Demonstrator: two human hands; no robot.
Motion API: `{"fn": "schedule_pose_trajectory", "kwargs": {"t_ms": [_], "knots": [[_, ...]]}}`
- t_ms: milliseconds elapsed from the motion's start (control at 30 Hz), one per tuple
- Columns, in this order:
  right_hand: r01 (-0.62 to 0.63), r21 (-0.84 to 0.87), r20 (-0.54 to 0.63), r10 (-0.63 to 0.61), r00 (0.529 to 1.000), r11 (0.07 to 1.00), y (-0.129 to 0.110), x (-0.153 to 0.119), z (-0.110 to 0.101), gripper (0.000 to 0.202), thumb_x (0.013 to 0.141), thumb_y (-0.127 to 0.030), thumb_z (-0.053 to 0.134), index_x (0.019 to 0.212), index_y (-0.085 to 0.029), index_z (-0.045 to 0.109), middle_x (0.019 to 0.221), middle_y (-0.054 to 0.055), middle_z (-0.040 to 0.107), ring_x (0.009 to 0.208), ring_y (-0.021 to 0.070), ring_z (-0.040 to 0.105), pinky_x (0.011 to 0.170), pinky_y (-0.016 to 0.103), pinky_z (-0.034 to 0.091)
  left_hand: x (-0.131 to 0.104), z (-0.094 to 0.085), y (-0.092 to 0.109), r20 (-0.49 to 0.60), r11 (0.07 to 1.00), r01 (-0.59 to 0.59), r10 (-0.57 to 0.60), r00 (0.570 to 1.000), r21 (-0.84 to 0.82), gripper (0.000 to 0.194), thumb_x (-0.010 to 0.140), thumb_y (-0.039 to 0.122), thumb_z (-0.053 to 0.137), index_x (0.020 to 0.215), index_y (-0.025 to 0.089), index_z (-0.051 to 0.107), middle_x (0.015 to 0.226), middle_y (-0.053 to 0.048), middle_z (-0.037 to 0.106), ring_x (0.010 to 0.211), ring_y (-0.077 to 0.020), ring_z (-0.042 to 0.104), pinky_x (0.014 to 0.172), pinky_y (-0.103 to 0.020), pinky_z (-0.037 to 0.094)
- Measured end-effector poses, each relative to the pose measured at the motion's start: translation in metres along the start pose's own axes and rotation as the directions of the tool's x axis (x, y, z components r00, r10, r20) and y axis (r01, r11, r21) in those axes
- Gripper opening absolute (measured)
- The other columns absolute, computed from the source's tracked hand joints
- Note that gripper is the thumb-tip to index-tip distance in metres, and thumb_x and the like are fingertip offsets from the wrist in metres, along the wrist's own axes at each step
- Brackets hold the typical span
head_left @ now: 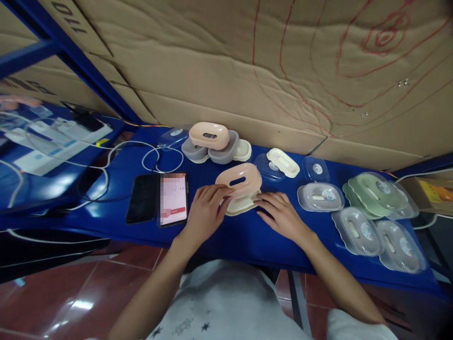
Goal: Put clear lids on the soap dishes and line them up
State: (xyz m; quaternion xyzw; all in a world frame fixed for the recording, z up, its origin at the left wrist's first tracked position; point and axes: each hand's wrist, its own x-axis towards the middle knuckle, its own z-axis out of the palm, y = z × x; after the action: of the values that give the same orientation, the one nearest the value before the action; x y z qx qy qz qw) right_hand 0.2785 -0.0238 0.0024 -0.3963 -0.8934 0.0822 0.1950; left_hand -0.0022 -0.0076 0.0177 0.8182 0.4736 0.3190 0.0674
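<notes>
My left hand (209, 208) is closed on the left edge of a peach soap dish (246, 175) with a long slot in its floor. Just under that dish, on its near side, lies a cream soap dish base (240, 204), partly covered by the peach piece. My right hand (283, 215) is at the right end of the base, fingers stretched out and slightly apart, fingertips at its rim. Behind them, another peach dish (208, 135) rests on grey dishes (226, 150). A loose cream base (283, 162) leans on a clear lid (266, 170).
Lidded grey soap dishes (359, 231) and stacked green ones (377, 193) occupy the table's right side. A lit phone (173, 199) and a black device (142, 198) lie to the left, near white cables (163, 159). A cardboard wall (212, 71) rises behind the blue table (276, 245).
</notes>
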Motion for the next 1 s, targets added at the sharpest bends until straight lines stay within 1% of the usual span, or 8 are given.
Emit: {"fn": "schedule_pose_trajectory", "kwargs": {"t_ms": [133, 333, 433, 567, 633, 733, 867, 1000], "knots": [[-0.054, -0.01, 0.028, 0.054, 0.998, 0.998, 0.008, -0.002, 0.004, 0.035, 0.108, -0.033, 0.06, 0.141, -0.024, 0.063, 0.146, 0.011, 0.067, 0.133, 0.0278, 0.062, 0.11, 0.048, 0.046, -0.005, 0.004, 0.005, -0.04, 1.0, -0.021, 0.022, 0.999, 0.019, 0.013, 0.108, 0.024, 0.058, 0.119, 0.022, 0.066, 0.115, -0.008, 0.077, 0.109, -0.0253, 0.071, 0.098, -0.043, 0.051], [-0.113, 0.21, -0.046, 0.125, 0.991, 0.971, 0.004, -0.003, -0.005, 0.015, 0.109, -0.031, 0.057, 0.112, -0.027, 0.071, 0.106, 0.005, 0.078, 0.102, 0.0236, 0.069, 0.097, 0.045, 0.05, -0.014, -0.017, 0.014, -0.196, 1.0, 0.014, -0.019, 0.98, -0.025, 0.023, 0.102, 0.016, 0.067, 0.124, 0.025, 0.064, 0.115, -0.007, 0.074, 0.106, -0.0246, 0.07, 0.095, -0.042, 0.056], [-0.219, 0.442, -0.058, 0.272, 0.961, 0.87, 0.002, -0.006, -0.013, 0.016, 0.11, -0.039, 0.055, 0.111, -0.028, 0.067, 0.102, 0.004, 0.075, 0.095, 0.0223, 0.069, 0.091, 0.042, 0.055, -0.015, -0.03, 0.02, -0.237, 0.999, -0.025, 0.018, 0.971, -0.026, 0.033, 0.099, 0.012, 0.069, 0.127, 0.029, 0.063, 0.116, -0.005, 0.074, 0.109, -0.0246, 0.071, 0.098, -0.044, 0.057], [-0.398, 0.608, 0.027, 0.483, 0.875, 0.687, 0.009, -0.006, -0.008, 0.028, 0.111, -0.05, 0.046, 0.122, -0.031, 0.063, 0.097, 0.002, 0.071, 0.085, 0.0204, 0.069, 0.074, 0.035, 0.06, -0.013, -0.034, 0.027, -0.141, 0.994, -0.103, 0.099, 0.985, -0.023, 0.032, 0.1, 0.011, 0.068, 0.126, 0.029, 0.063, 0.116, -0.004, 0.076, 0.109, -0.0238, 0.071, 0.107, -0.048, 0.054], [-0.431, 0.589, -0.007, 0.538, 0.843, 0.683, 0.015, -0.005, -0.002, 0.033, 0.111, -0.052, 0.044, 0.132, -0.031, 0.06, 0.106, 0.004, 0.073, 0.095, 0.022, 0.071, 0.083, 0.038, 0.063, -0.01, -0.026, 0.027, -0.072, 0.991, -0.132, 0.13, 0.989, -0.023, 0.028, 0.102, 0.012, 0.065, 0.126, 0.028, 0.063, 0.116, -0.004, 0.076, 0.11, -0.0234, 0.072, 0.108, -0.048, 0.052], [-0.428, 0.492, -0.139, 0.554, 0.821, 0.758, 0.02, -0.003, 0.0, 0.042, 0.112, -0.048, 0.042, 0.148, -0.03, 0.052, 0.14, 0.011, 0.066, 0.124, 0.0259, 0.067, 0.11, 0.048, 0.056, -0.006, -0.007, 0.024, 0.007, 0.987, -0.16, 0.16, 0.987, -0.004, 0.023, 0.106, 0.014, 0.06, 0.126, 0.025, 0.063, 0.117, -0.006, 0.076, 0.11, -0.024, 0.072, 0.108, -0.048, 0.05], [-0.37, 0.336, -0.229, 0.456, 0.86, 0.866, 0.02, -0.004, -0.01, 0.048, 0.114, -0.038, 0.033, 0.162, -0.034, 0.041, 0.165, 0.01, 0.048, 0.156, 0.0265, 0.044, 0.127, 0.056, 0.041, 0.003, 0.015, 0.017, 0.121, 0.98, -0.201, 0.197, 0.973, 0.017, 0.019, 0.108, 0.015, 0.055, 0.121, 0.022, 0.066, 0.121, -0.008, 0.076, 0.11, -0.0252, 0.071, 0.106, -0.048, 0.05], [-0.2, 0.14, -0.086, 0.213, 0.973, 0.97, 0.017, -0.007, -0.013, 0.062, 0.109, -0.043, 0.053, 0.168, -0.037, 0.032, 0.176, 0.01, 0.033, 0.163, 0.0321, 0.031, 0.129, 0.062, 0.035, 0.015, 0.024, 0.016, 0.148, 0.979, -0.206, 0.203, 0.968, 0.004, 0.021, 0.108, 0.015, 0.052, 0.121, 0.021, 0.067, 0.123, -0.009, 0.075, 0.113, -0.0257, 0.07, 0.104, -0.045, 0.051]]}}
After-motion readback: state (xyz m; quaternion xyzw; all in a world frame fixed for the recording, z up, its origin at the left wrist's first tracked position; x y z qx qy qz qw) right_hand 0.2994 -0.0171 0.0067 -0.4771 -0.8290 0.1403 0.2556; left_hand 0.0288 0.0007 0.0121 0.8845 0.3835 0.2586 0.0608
